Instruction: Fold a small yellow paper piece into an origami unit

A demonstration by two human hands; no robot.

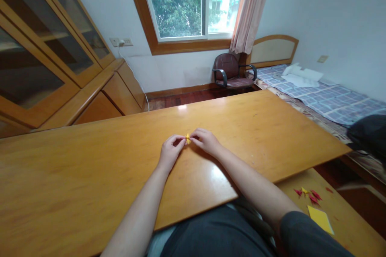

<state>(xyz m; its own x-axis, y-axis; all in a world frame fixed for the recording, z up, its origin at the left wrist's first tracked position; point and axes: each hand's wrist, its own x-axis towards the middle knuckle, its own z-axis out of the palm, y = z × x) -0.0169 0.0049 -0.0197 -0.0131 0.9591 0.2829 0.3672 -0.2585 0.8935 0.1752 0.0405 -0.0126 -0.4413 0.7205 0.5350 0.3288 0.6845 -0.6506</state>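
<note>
Between my two hands, just above the wooden desk (99, 176), is a small folded yellow paper piece (188, 139) with pointed ends, like an origami crane. My left hand (172, 150) pinches its left side with thumb and forefinger. From the right, my right hand (205, 140) pinches the opposite side, fingertips closed on it. The exact folds are too small to make out. On a lower surface at the right lie several red folded paper pieces (314, 197) and a yellow one (304, 190). Near them rests a yellow paper sheet (321, 220).
A glass-door cabinet (69, 72) stands at the left. Beyond the desk are a window (181, 4), a dark red armchair (227, 70) and a bed (325, 92) with a checked cover. The lower side table (356, 229) adjoins the desk's right front edge.
</note>
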